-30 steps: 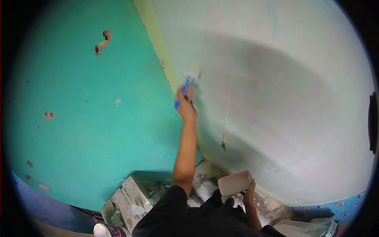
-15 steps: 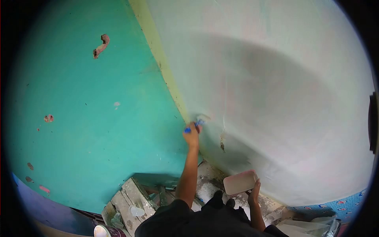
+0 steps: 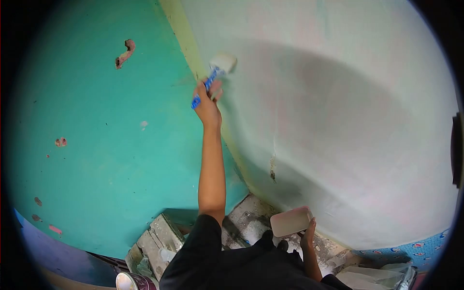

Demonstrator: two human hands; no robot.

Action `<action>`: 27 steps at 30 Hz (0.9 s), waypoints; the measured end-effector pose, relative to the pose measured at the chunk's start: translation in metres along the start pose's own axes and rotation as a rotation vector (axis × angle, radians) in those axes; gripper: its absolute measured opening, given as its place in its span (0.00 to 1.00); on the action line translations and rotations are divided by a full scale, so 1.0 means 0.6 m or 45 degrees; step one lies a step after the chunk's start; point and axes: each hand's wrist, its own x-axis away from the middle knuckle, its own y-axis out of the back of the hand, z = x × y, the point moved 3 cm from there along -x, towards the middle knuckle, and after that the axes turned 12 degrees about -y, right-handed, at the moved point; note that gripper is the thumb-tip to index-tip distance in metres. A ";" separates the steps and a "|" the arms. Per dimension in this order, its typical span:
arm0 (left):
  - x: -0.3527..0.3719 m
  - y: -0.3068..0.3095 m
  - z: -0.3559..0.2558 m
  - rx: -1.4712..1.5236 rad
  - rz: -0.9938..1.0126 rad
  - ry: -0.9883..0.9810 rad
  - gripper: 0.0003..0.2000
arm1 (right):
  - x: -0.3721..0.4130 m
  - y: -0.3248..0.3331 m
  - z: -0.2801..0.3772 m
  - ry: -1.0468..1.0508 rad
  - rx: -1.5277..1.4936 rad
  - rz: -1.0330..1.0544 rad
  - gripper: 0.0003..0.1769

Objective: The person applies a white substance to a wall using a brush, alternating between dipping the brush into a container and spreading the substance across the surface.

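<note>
My left hand (image 3: 209, 108) is raised on an outstretched arm, its fingers wrapped round the blue handle of a paintbrush (image 3: 213, 77). The brush's broad whitish head lies at the pale wall (image 3: 314, 111), just right of the yellowish corner strip (image 3: 186, 46). Whether the bristles press on the wall is hard to tell. Low down, my right hand (image 3: 308, 237) grips the right side of a shallow rectangular tub (image 3: 291, 221), pinkish at the rim and pale inside.
A green wall (image 3: 121, 179) with chipped spots stands to the left. Below it are a worn wooden bench (image 3: 152, 246) and a paint bucket (image 3: 128, 282). Clear plastic sheeting (image 3: 374, 278) lies at lower right, near blue patterned covering (image 3: 425, 249). Whitish spots mark the floor (image 3: 251, 212).
My left hand has carried the paintbrush up and a little left along the corner, the arm stretching out further. The tub in my right hand has shifted slightly left.
</note>
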 end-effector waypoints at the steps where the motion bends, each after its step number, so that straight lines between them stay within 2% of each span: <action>1: 0.023 0.022 0.032 -0.018 -0.013 0.040 0.20 | 0.003 0.001 -0.001 0.000 0.000 0.005 0.41; 8: 0.264 0.232 0.240 -0.206 -0.230 0.334 0.20 | 0.022 0.007 0.012 0.020 0.042 0.026 0.41; 11: 0.354 0.324 0.310 -0.320 -0.271 0.478 0.17 | 0.038 -0.002 0.034 0.061 -0.006 0.048 0.37; 15: 0.381 0.343 0.335 -0.300 -0.344 0.625 0.14 | 0.033 -0.009 0.045 0.047 0.018 0.030 0.36; 19: 0.274 0.241 0.248 -0.477 -0.116 0.323 0.14 | 0.027 -0.020 0.046 0.044 0.042 0.025 0.36; 22: 0.162 0.130 0.138 -0.537 -0.002 0.117 0.14 | 0.011 -0.025 0.033 0.047 0.053 0.077 0.39; 24: 0.091 0.072 0.078 -0.527 0.025 -0.062 0.14 | 0.008 -0.031 0.024 0.050 0.067 0.085 0.40; 27: 0.012 -0.008 -0.022 -0.262 0.013 -0.120 0.16 | 0.008 -0.045 0.016 0.041 0.091 0.066 0.38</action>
